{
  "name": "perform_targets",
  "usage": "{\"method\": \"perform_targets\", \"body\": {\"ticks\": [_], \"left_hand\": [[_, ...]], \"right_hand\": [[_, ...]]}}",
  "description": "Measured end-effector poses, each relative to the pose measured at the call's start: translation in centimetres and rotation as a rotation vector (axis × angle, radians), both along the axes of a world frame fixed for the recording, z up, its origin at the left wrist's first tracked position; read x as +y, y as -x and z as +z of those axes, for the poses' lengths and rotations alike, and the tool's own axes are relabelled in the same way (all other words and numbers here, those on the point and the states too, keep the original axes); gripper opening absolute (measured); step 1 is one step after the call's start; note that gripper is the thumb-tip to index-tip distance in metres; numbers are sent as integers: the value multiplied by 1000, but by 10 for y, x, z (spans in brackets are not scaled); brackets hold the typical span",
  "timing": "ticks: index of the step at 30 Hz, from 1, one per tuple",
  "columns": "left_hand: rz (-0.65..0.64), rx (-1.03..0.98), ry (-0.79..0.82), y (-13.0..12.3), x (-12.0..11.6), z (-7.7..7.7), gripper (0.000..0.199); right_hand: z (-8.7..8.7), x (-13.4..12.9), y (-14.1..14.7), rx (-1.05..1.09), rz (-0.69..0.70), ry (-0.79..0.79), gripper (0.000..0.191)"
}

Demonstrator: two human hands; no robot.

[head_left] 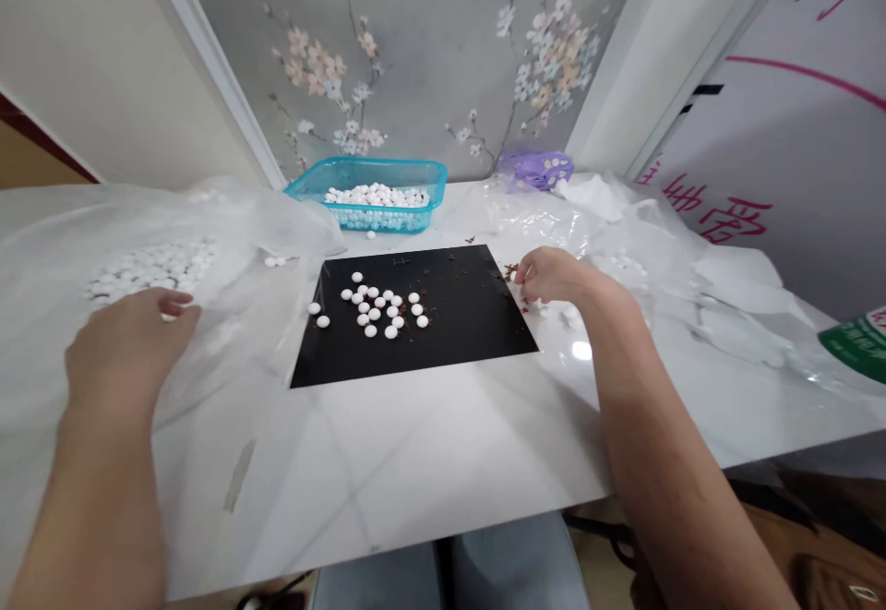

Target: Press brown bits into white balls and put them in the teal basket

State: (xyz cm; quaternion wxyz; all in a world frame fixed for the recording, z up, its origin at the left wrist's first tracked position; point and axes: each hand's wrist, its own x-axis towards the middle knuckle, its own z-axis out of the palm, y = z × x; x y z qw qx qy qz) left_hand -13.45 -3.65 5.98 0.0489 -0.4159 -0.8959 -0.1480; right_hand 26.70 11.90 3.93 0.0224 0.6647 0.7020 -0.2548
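Head: left hand's grip [131,352] spread near pellets [149,269], right hand's [550,276] pressed at black mat [471,315]

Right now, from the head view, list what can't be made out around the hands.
Head view:
- Whatever the right hand may hold: its fingers hide it.
- The white pellets under the clear plastic sheet: the film blurs them, so no count.
- The brown flecks: too small to identify.
- The green package: cut off by the right edge.
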Motion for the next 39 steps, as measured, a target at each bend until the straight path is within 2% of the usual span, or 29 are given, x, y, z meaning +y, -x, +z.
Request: {"method": "perform_targets", "body": {"ticks": [1, 2, 4, 6, 8, 9, 12, 14, 16, 19, 23, 32, 36, 39], "left_hand": [[27, 38, 3, -12, 2, 1, 24], [-10, 77, -41, -24, 4, 1, 28], [-205, 125, -153, -48, 11, -3, 31], [-402, 79, -261, -72, 19, -13, 32], [-515, -149, -322, -97, 24, -25, 30], [-530, -291, -368, -109, 26, -32, 27], [-623, -754, -331, -138, 26, -46, 27], [-654, -948, -276, -148, 25, -50, 29], [-650, -1029, -253, -151, 23, -50, 29], [-628, -1039, -290, -149, 22, -46, 27], [-602, -1041, -338, -145, 23, -45, 26], [-578, -1089, -363, -137, 25, -54, 25], [-552, -1196, -382, -137, 26, -54, 23], [-515, -1314, -380, -139, 25, -52, 23]], "right_hand": [[0, 0, 0, -10, 14, -10, 29], [0, -1, 0, -15, 31, -3, 28], [0, -1, -1, -12, 66, 36, 27], [1, -2, 0, 0, 93, 45, 29], [1, -2, 2, 2, 105, 11, 33], [1, -2, 2, 10, 104, -9, 34], [2, -3, 5, 79, 84, -80, 34], [3, -4, 7, 175, 67, -146, 33], [2, -4, 10, 298, 89, -216, 31], [-3, -4, 17, 460, 162, -318, 26], [-13, -4, 30, 566, 203, -374, 29], [-25, -6, 47, 819, 208, -302, 18], [-26, -15, 59, 940, 244, -292, 13], [-25, -26, 72, 1125, 209, -200, 6]]}}
